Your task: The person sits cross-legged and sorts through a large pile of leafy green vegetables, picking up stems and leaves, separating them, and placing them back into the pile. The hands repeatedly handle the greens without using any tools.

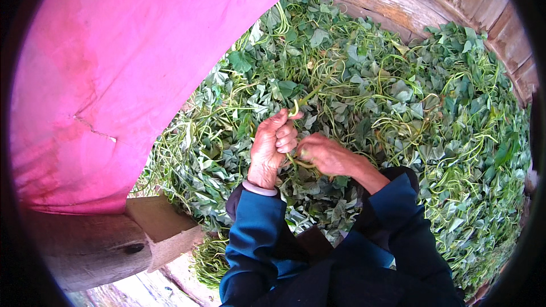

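Observation:
My left hand (275, 138), with a pale bangle (259, 188) at its wrist, is closed around a green vine stem (313, 93). One length of the stem slants up and right out of the fist, and a short pale end curls above the thumb. Just right of it, my right hand (326, 154) has its fingers curled on the lower part of the stem, below the left fist; motion blur hides the fingertips. Under both hands spreads a deep heap of leafy green vines (401, 94), which look like sweet potato vines.
A large pink cloth (98, 72) covers the upper left. Below it lies a thick squared wooden beam (85, 243). Wooden boards (396, 0) wall the heap at the upper right. A bundle of cut stems (210, 260) lies by my left sleeve, near a pale plank (136, 292).

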Available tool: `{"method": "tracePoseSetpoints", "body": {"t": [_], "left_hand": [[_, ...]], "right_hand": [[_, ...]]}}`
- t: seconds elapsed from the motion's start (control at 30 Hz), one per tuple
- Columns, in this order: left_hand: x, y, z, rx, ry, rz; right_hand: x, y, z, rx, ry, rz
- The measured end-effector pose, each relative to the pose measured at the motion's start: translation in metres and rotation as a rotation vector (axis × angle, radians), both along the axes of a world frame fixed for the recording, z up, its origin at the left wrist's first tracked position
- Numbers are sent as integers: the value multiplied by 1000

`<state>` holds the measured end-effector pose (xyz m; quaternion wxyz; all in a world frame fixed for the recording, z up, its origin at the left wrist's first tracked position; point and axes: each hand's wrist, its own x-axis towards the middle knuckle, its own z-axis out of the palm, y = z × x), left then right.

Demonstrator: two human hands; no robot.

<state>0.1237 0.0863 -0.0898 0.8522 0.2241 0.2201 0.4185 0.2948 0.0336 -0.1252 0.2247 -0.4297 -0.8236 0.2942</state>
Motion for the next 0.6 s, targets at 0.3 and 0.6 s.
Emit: {"method": "tracePoseSetpoints", "body": {"t": [0.3, 0.6], "left_hand": [[-10, 4, 1, -23, 3, -25], [-2, 9, -2, -21, -83, -69]], "right_hand": [[11, -1, 4, 224, 219, -362], [-13, -8, -11, -196, 293, 29]]}}
